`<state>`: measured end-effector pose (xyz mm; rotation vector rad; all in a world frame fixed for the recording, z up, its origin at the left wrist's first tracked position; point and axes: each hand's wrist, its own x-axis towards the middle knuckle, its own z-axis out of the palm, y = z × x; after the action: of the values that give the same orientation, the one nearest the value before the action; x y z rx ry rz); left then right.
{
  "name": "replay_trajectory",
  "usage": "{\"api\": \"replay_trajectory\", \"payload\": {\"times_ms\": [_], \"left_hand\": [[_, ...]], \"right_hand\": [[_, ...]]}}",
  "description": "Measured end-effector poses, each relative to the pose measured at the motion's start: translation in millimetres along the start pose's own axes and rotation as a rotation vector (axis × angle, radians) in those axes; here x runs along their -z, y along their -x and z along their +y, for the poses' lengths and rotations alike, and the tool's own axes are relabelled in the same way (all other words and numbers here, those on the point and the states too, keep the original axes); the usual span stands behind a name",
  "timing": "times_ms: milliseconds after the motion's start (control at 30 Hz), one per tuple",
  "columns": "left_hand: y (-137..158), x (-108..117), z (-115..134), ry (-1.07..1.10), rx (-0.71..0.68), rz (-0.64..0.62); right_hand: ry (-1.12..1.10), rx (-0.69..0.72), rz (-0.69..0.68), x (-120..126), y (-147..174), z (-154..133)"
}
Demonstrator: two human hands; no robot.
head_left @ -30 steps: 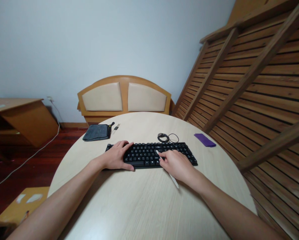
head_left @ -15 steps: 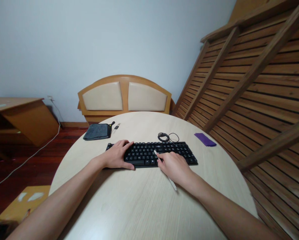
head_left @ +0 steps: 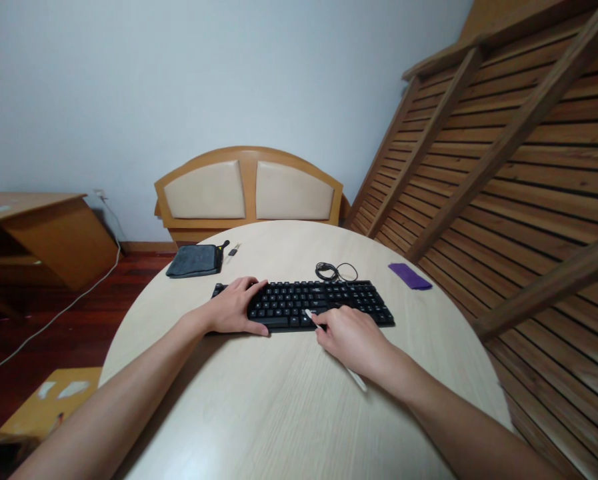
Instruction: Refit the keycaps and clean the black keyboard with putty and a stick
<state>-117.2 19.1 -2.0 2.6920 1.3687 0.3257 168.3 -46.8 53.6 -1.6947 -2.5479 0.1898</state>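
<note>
A black keyboard (head_left: pixel 283 303) lies flat across the round table. My left hand (head_left: pixel 236 307) grips its left end, the thumb along the near edge and the fingers spread over the keys, hiding that end. Pinched in my right hand (head_left: pixel 349 333) is a slim white stick (head_left: pixel 357 380) with a small blunt head, like a small brush. Its head touches or hovers just over the lower keys right of the space bar; I cannot tell which. The handle sticks out below my palm toward me. Behind the keyboard sits its coiled black cable (head_left: pixel 326 271).
On the round table (head_left: pixel 279 400), a grey cloth pouch (head_left: pixel 193 261) and small dark-and-clear items (head_left: pixel 233 252) lie at the back left. A folded purple cloth (head_left: pixel 409 276) rests at the right. Beyond are a padded headboard (head_left: pixel 249 190) and leaning wooden slats (head_left: pixel 453 173).
My right hand has drawn the white stick's head slightly toward me and left, to the lower keys. The stick's handle end has swung right. My left hand keeps its hold on the keyboard.
</note>
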Motion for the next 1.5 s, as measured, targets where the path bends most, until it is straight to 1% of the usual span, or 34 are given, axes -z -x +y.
{"api": "replay_trajectory", "payload": {"times_ms": [167, 300, 467, 600, 767, 933, 1067, 1167, 1233, 1400, 1500], "left_hand": [[-0.3, 1.5, 1.4, 0.01, 0.008, -0.006], [-0.3, 2.4, 2.4, 0.016, 0.001, -0.003], [0.1, 0.7, 1.0, 0.014, -0.017, 0.025], [0.2, -1.4, -0.4, 0.015, -0.022, 0.038], [0.4, -1.5, -0.5, 0.015, -0.01, 0.019], [0.2, 0.1, 0.4, 0.02, -0.023, 0.024], [-0.1, 1.6, 1.5, 0.022, -0.016, 0.015], [0.0, 2.2, 1.7, 0.02, -0.014, 0.009], [0.0, 2.2, 1.7, 0.018, -0.015, 0.007], [-0.4, 2.8, 3.1, 0.004, -0.019, 0.01], [-0.1, 4.0, 4.3, 0.005, -0.012, 0.0]], "right_hand": [[0.032, -0.013, 0.048, -1.4, 0.8, -1.1], [0.011, 0.0, -0.008, 3.3, 2.9, 5.6], [0.015, -0.039, -0.009, 11.6, 7.0, 14.8], [0.09, 0.001, -0.066, 5.0, 8.7, 11.0], [0.18, -0.001, -0.101, -0.8, 13.2, 1.7], [0.179, -0.015, -0.106, 5.1, 15.3, -0.4], [0.174, 0.001, -0.157, 13.5, 19.3, 2.3], [0.162, -0.005, -0.13, 16.7, 22.0, 7.3], [0.143, 0.024, -0.098, 16.0, 21.6, 11.6], [0.102, 0.247, -0.123, 14.6, 14.0, 21.1], [0.132, 0.272, -0.141, 20.3, 10.7, 28.5]]}}
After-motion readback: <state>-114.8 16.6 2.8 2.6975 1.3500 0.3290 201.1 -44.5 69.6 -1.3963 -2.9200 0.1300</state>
